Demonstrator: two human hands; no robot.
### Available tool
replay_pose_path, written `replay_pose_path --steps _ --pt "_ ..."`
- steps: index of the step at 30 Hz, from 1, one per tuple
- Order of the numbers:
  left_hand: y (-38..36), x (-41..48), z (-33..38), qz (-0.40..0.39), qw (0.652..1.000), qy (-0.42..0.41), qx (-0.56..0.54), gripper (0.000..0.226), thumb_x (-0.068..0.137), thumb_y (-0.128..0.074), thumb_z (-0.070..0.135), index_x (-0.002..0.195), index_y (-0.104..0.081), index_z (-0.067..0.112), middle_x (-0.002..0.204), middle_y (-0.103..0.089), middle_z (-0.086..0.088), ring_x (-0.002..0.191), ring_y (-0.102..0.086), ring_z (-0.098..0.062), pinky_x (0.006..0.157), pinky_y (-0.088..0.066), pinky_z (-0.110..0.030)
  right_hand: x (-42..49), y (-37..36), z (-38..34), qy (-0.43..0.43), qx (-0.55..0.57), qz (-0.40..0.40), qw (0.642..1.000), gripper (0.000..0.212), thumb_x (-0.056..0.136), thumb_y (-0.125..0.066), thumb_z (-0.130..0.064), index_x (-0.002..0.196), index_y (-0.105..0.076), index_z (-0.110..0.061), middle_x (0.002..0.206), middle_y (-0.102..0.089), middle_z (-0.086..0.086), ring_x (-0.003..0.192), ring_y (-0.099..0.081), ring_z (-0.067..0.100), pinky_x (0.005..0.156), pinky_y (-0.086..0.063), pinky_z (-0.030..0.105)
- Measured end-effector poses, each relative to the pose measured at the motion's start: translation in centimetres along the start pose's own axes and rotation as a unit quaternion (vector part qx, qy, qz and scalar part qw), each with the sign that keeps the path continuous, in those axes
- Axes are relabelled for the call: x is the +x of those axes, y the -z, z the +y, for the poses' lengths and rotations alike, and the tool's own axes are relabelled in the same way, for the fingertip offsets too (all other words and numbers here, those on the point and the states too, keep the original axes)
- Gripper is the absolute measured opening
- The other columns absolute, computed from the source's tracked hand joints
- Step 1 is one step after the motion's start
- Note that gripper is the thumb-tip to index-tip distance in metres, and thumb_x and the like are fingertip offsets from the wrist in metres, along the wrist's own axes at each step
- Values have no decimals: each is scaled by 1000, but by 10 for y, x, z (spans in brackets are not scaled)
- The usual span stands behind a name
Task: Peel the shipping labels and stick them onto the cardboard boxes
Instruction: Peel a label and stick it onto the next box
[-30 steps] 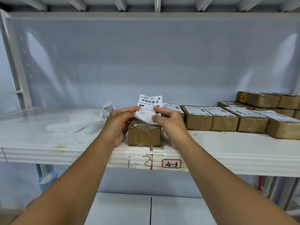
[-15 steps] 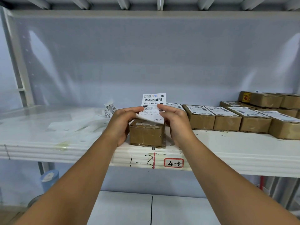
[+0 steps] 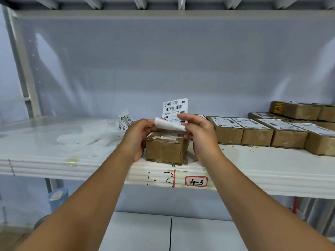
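I hold a white shipping label (image 3: 174,108) upright above a small brown cardboard box (image 3: 165,149) that sits at the front of the white shelf (image 3: 253,169). My left hand (image 3: 138,135) pinches the curled white backing paper (image 3: 167,124) at the label's lower left. My right hand (image 3: 198,132) grips the label's lower right edge with thumb and fingers. The backing is folded away from the label along its bottom. The box top shows torn paper remnants and no label.
A row of labelled cardboard boxes (image 3: 257,131) runs along the shelf to the right, with more boxes (image 3: 301,110) stacked behind. Loose labels (image 3: 125,121) and discarded backing sheets (image 3: 85,136) lie to the left. A red-framed tag "4-3" (image 3: 196,181) marks the shelf edge.
The label has risen and stands more upright. The backing has peeled further down and curls toward my left hand. Both hands stay over the box.
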State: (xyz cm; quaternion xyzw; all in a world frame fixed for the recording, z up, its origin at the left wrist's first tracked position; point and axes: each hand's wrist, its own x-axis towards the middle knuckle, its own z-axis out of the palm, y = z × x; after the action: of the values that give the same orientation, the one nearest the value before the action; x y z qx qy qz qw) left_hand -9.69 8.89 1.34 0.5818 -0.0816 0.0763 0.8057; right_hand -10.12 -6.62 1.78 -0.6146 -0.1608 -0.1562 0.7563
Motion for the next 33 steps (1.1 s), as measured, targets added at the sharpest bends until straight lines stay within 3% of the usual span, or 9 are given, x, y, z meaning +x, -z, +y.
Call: replay_pose_path --steps 4,9,14,17,22,24,26,29,33 --pt "2 3 -2 -6 1000 4 24 40 94 -45 36 110 -66 5 102 -69 -13 95 -64 -24 80 -49 -33 -3 0 0 17 -60 -2 998 37 86 -51 11 84 -69 -21 85 -63 -5 54 -45 5 50 -39 12" --pt "1 3 -5 -14 985 -57 162 28 89 -54 45 98 -73 26 107 -70 6 105 -63 -18 97 -46 -42 -3 -2 0 18 -70 -12 997 33 87 -52 9 86 -69 -20 91 -64 -7 61 -54 -6 53 -40 6" --pt "-4 0 -8 -40 939 -173 295 33 85 -63 32 116 -63 24 122 -56 12 110 -54 -3 98 -41 -18 -1 0 2 15 -49 -6 999 35 88 -53 8 84 -70 -22 96 -67 -4 78 -61 3 62 -47 12" --pt "-2 1 -10 -48 923 -188 332 47 81 -68 29 127 -56 23 125 -49 16 104 -53 1 82 -39 -2 0 1 2 0 -30 6 1000 32 89 -54 6 83 -70 -21 88 -66 -1 60 -56 -2 58 -46 11" --pt "-1 -2 -10 -76 934 -182 299 61 78 -72 26 133 -47 33 131 -43 19 110 -51 1 78 -45 -6 3 -1 0 -37 58 48 996 25 89 -52 9 100 -70 -4 80 -67 0 55 -58 2 52 -46 12" --pt "-2 -5 -9 -87 941 -177 274 72 75 -73 28 135 -37 44 139 -37 20 115 -50 1 79 -48 -11 3 1 -2 -40 117 78 989 22 88 -54 9 94 -70 -4 75 -67 0 50 -58 2 51 -46 14" --pt "-3 -8 -7 -87 943 -176 268 91 68 -74 38 140 -19 50 143 -31 21 116 -49 -2 82 -47 -15 6 5 -3 -50 206 126 969 17 87 -58 6 89 -70 -5 79 -67 4 51 -58 5 55 -46 17" --pt "-2 -7 -8 -103 935 -164 297 110 59 -72 46 145 -3 45 139 -40 11 118 -49 -3 92 -44 -21 9 10 -5 -81 340 166 922 12 85 -62 4 80 -68 -4 82 -63 9 45 -52 6 50 -46 17" --pt "-1 -5 -11 -123 933 -159 299 116 52 -79 42 143 -7 47 140 -40 9 119 -48 1 95 -45 -25 7 6 -2 -67 217 121 966 24 88 -54 10 85 -70 -8 89 -66 6 45 -51 2 48 -44 13"
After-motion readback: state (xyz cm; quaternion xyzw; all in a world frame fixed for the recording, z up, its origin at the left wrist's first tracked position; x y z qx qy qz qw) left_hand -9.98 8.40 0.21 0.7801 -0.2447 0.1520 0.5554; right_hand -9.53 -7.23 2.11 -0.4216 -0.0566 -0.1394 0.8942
